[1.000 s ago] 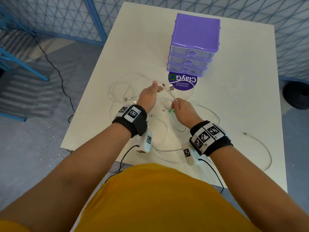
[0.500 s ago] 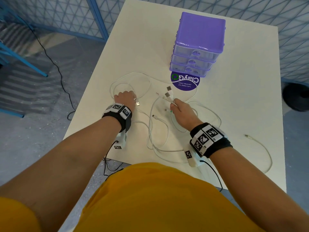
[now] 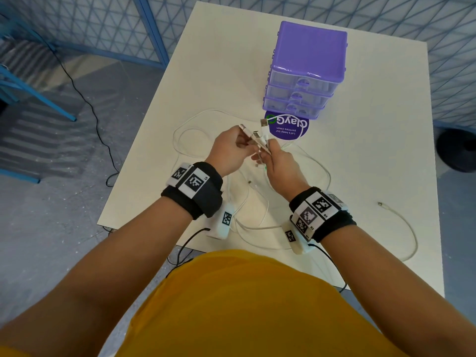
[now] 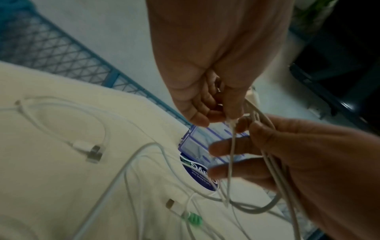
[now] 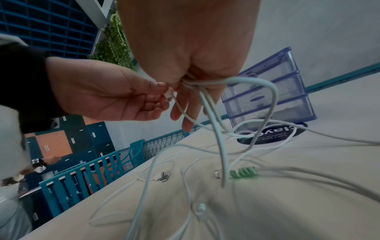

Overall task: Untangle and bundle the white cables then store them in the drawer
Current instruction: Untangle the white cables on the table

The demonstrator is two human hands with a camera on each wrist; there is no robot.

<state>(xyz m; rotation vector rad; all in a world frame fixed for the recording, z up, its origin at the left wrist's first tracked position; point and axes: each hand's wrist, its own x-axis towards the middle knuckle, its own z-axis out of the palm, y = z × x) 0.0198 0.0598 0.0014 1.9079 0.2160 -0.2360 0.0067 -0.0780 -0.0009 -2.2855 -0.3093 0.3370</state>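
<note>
- The right hand (image 3: 279, 163) is held above the white table (image 3: 373, 155), fingers curled around several thin white cables (image 5: 222, 146) gathered near their plug ends
- The left hand (image 3: 229, 153), just beside it, pinches one cable end between thumb and fingertips
- The cables' loose lengths hang from the hands and lie looped on the table; one carries a green spiral sleeve (image 5: 243, 173)
- The purple plastic three-drawer box (image 3: 306, 70) stands farther back, drawers closed, a round purple sticker (image 3: 287, 127) in front of it
- A separate white cable (image 3: 404, 230) lies well apart on the right
</note>
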